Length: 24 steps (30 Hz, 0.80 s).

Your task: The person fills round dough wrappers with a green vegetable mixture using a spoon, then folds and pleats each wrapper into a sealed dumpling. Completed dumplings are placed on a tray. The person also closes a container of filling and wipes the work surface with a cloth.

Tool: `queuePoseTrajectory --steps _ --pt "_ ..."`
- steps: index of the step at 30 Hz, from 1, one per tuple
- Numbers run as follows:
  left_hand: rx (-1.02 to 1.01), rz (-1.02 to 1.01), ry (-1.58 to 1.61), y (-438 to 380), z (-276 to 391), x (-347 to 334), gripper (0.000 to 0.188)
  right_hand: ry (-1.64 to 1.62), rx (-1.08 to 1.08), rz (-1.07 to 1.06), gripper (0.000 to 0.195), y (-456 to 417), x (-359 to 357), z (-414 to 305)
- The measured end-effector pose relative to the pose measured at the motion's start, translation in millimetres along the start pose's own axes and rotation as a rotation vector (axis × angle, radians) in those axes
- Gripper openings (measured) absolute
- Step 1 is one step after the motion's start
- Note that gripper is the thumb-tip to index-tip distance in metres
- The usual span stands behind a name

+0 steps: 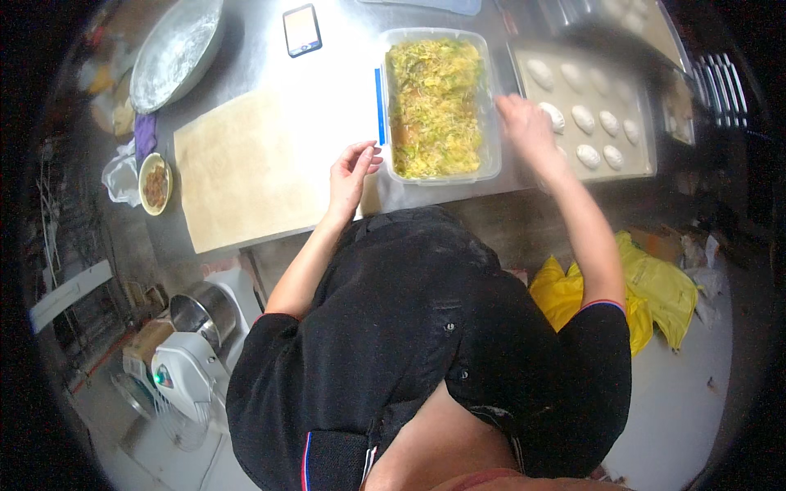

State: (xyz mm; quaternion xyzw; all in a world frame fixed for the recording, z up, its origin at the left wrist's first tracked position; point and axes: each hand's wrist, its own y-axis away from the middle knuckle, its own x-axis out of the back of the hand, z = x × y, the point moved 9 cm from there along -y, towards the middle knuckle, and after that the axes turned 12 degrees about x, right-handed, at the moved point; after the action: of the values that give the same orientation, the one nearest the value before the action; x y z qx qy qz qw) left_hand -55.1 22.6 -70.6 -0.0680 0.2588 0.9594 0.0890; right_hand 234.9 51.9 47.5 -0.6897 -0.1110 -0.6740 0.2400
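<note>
A clear plastic container (493, 132) filled with shredded yellow-green vegetable (437, 104) stands before me on the metal table. My left hand (357, 172) is beside its near left side, with loosely curled fingers and nothing visible in them. The hand is close to the blue latch (379, 107); I cannot tell whether it touches the container. My right hand (527, 126) hangs over the gap between the container and a tray (642, 166) of shaped dough pieces (583, 119). Its fingers point toward the container and are bunched; whether they hold something is unclear. The wrist partly hides the nearest dough pieces.
Brown baking paper (239, 178) covers the table's left front. A large metal bowl (178, 55), a phone (302, 30) and a small bowl of brown filling (156, 187) lie farther out. Below are a stand mixer (190, 362) at left and yellow bags (657, 294) at right.
</note>
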Motion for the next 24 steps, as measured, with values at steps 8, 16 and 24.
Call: queuePoseTrajectory --steps 8,16,24 --pt "0.034 -0.091 0.025 -2 -3 -6 0.031 0.276 0.124 0.09 0.01 -57 22 28" --pt "0.069 -0.194 -0.017 -11 -11 -11 0.031 0.238 0.087 -0.273 0.007 33 -8 -63" --pt "0.096 -0.167 0.007 -14 -13 -8 0.03 -0.32 -0.148 0.032 0.012 32 40 -97"
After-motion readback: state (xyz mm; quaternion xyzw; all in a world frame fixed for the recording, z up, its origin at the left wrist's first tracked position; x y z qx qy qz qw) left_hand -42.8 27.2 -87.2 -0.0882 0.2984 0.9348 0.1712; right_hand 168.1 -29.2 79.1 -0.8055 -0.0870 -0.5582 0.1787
